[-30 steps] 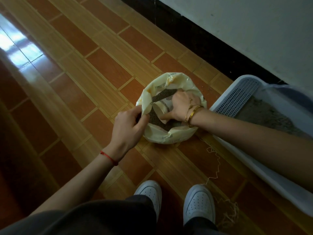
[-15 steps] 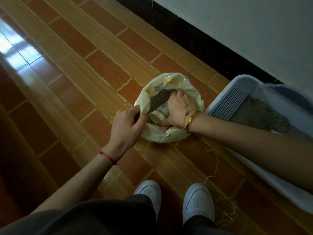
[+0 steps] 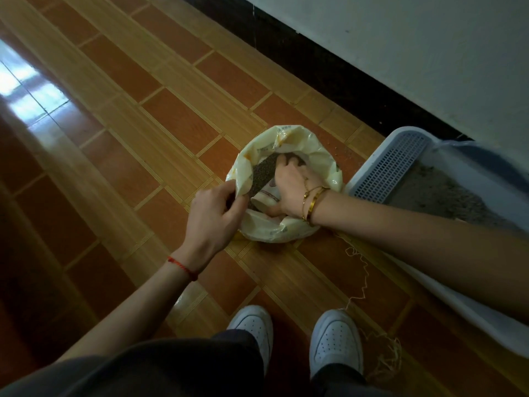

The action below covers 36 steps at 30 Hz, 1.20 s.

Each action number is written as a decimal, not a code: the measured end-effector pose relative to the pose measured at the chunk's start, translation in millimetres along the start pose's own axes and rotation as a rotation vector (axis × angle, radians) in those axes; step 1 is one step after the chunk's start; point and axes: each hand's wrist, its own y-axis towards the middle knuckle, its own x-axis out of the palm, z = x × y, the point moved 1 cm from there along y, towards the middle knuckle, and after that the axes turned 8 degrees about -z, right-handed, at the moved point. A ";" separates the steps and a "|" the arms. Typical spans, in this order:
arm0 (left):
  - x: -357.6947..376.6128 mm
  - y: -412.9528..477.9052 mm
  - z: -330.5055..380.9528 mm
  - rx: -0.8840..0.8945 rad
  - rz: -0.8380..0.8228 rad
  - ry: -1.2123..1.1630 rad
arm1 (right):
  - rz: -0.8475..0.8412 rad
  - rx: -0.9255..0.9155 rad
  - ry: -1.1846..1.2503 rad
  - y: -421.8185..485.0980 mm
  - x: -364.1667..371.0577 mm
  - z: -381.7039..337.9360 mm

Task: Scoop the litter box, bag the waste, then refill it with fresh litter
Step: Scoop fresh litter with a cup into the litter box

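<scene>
Scooping stage, fresh fill. Bag [image 3: 289, 233]: on floor [image 3: 143, 138], centre, mouth open upward, dark litter [image 3: 263, 173] inside. Left hand [image 3: 214, 216]: pinches the near-left rim, holding the mouth open. Right hand [image 3: 289, 190]: inside the bag, fingers curled round cup [image 3: 264, 196]; cup tipped on its side, mouth toward the left hand. Litter box [image 3: 458, 299]: just right of the bag, on the right hand's side. Likely carry: up and rightward, cup levelled first.
</scene>
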 end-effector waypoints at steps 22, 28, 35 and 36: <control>0.1 -4.7 5.6 0.066 0.000 -0.022 | 0.038 0.005 -0.321 0.1 0.4 -9.2; -2.1 -6.3 13.5 0.107 -0.020 -0.038 | 0.010 -0.074 -0.220 -7.1 8.4 -9.8; 1.1 -6.7 9.5 0.061 -0.020 0.010 | -0.110 -0.074 0.151 -8.3 9.1 2.1; 0.9 -7.7 10.4 0.071 -0.023 0.004 | -0.160 -0.054 0.222 -7.5 8.4 4.8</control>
